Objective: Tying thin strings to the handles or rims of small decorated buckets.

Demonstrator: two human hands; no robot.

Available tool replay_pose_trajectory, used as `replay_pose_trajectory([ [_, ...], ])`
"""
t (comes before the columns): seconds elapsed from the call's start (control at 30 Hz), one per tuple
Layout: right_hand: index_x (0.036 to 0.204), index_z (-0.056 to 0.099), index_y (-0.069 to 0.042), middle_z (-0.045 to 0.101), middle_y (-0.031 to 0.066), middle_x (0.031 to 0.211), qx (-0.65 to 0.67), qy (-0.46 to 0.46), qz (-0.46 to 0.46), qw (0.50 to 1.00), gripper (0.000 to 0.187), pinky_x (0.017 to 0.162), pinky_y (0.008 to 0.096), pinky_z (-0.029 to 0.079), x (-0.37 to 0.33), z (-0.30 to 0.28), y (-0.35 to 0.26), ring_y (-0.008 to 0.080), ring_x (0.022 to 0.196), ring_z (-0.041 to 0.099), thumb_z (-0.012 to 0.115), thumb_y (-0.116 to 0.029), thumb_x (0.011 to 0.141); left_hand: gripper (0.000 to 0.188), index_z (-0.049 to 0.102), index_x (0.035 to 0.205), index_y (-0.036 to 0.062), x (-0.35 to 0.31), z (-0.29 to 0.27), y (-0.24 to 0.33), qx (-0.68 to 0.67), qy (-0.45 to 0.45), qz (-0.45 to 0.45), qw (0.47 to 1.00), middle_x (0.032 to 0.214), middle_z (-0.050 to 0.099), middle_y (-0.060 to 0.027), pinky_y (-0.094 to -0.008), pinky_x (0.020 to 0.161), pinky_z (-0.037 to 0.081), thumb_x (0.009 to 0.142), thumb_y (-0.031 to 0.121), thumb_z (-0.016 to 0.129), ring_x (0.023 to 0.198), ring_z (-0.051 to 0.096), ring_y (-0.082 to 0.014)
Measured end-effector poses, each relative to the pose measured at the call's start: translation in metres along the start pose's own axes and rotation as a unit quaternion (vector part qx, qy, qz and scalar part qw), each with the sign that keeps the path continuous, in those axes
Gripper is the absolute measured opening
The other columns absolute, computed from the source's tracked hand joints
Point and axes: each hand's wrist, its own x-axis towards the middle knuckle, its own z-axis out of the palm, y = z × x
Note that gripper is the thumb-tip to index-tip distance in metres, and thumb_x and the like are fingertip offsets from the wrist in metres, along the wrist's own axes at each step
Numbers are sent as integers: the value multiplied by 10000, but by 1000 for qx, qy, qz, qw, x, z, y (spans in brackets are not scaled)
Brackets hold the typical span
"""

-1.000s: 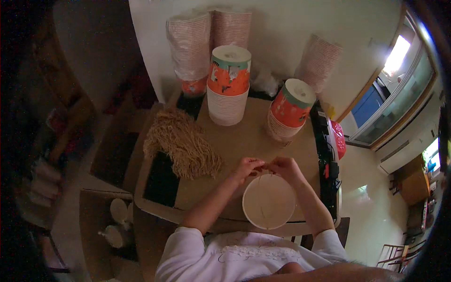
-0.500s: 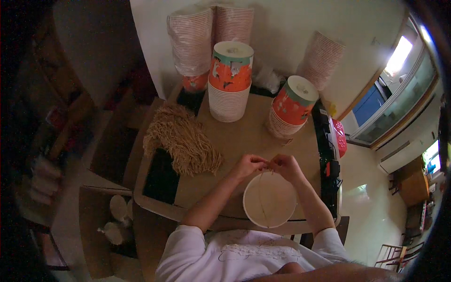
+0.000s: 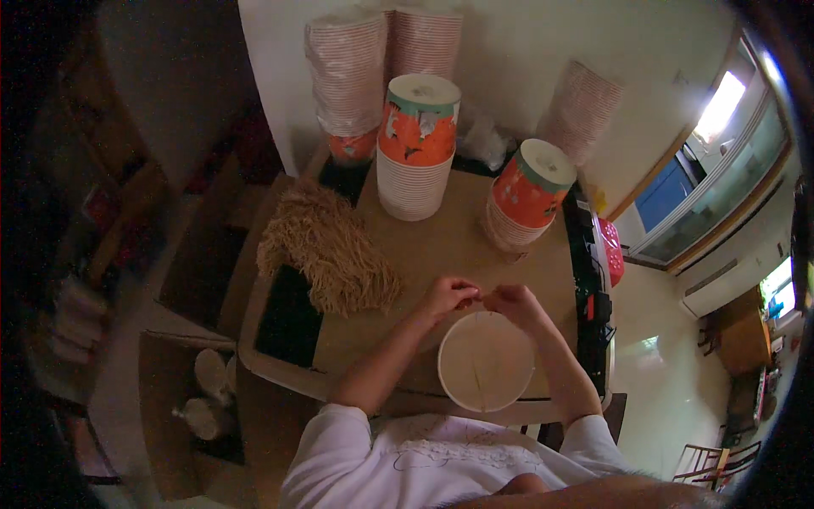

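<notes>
1. We count one white bowl [image 3: 486, 360], two orange-topped cup stacks, one tall [image 3: 417, 148] and one leaning [image 3: 524, 197], and three pale stacks against the wall [image 3: 346, 72].
2. A heap of tan straw-like strands [image 3: 331, 248] lies on the surface [image 3: 441, 246]; the bowl holds one thin strand crossing it.
3. Our left hand [image 3: 447, 297] and right hand [image 3: 519, 303] meet just above the bowl's far rim, fingers [image 3: 471, 294] narrowly pinched together; what they pinch is too small to tell.

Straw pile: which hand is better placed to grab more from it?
Left, probably. The straw pile lies on the person's left, closer to the left hand. The right hand sits farther off, and both meet above the white round lid.
</notes>
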Motion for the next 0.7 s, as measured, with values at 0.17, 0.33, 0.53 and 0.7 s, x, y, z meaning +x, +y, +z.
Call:
replay_pose_trajectory([
  [0.17,768,617,-2,574,4,655,-19,-34,10,999,160,555,215,409,-2,-5,-7,60,627,502,623,-161,767,147,606,918,54,-3,3,-1,-92,-16,-22,995,799,633,-29,-229,610,473,815,152,570,655,576,-90],
  [0.33,782,620,-2,581,10,665,-23,-38,0,999,168,557,218,413,-5,-7,-15,59,630,505,625,-169,771,151,585,929,57,-10,7,8,-113,-9,-43,993,799,627,-35,-256,642,486,826,164,560,689,593,-113],
  [0.53,798,613,2,589,13,686,-6,-39,-18,999,137,571,217,419,-3,-6,-8,61,643,513,609,-134,785,166,594,909,40,-6,7,5,-71,-82,-8,994,779,615,-39,-260,628,488,805,168,591,680,589,-123],
  [0.7,770,598,-2,571,-2,670,-28,-43,-4,999,112,578,214,420,0,-6,-4,56,643,507,608,-113,782,149,608,882,34,-9,4,9,-44,-69,-10,997,803,621,-43,-261,631,499,769,130,623,697,595,-121],
])
